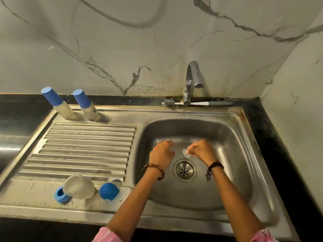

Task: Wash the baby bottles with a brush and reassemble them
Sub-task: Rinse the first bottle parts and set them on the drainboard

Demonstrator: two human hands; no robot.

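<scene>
Steel sink point(244, 154) fills the right half of the frame, with its ribbed drainboard point(83, 151) in the middle left. The tap point(192, 75) stands at the upper middle and no water shows from it. Two bottles point(59, 103) with blue caps stand at the upper left of the drainboard, close together. A clear bottle part point(78, 186) lies at the lower left, touching a blue ring point(60, 194), and a blue cap point(108, 191) sits just beside them. The brush point(192, 103) lies on the ledge behind the tap, at the upper middle, untouched.

Both hands are low in the basin, above the drain point(185, 170). The right hand point(202, 151) pinches a small clear piece, I think a teat point(186, 153), with its fingers curled on it. The left hand point(161, 154) has its fingers curled too, but whether it holds something I cannot tell; the picture is blurred there.

The step seems to be rinsing or rubbing the small piece. To do it well, keep a firm pinch, because the piece is soft and slippery and the drain is just under it. It is better to open the tap first, turn the piece inside out, and take the brush for the tip.
</scene>
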